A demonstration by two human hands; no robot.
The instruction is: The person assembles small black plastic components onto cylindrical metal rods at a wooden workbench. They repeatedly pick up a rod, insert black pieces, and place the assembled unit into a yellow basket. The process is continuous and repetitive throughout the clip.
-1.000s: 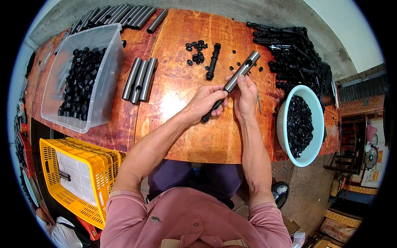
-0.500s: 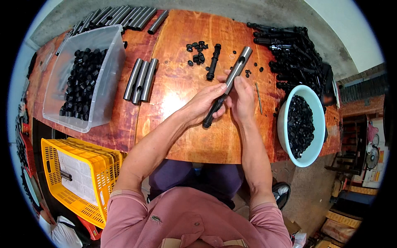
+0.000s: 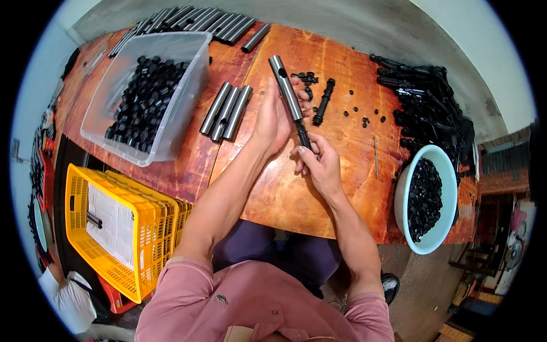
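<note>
A steel tube (image 3: 286,88) with a round hole near its top lies across the palm of my left hand (image 3: 273,125). The fingers of that hand curl behind the tube and show on its right side. Out of the tube's lower end sticks a black ribbed rod (image 3: 303,134), which my right hand (image 3: 325,168) pinches between thumb and fingers. Just right of the tube, a second black rod (image 3: 324,102) rests on the table beside small black caps (image 3: 308,78). Three steel tubes (image 3: 229,114) lie to the left of my hands.
A clear bin (image 3: 188,108) of black caps stands left, with rows of steel tubes (image 3: 208,21) behind. Black rods (image 3: 427,102) are heaped at far right, above a light-blue bowl (image 3: 450,212) of black parts. A thin metal pin (image 3: 376,157) lies nearer. Yellow crates (image 3: 139,239) stand below left.
The steel tube has swung from leaning right to leaning left. My left hand has gone up along the tube, while my right hand has come down to the black rod. The view has shifted.
</note>
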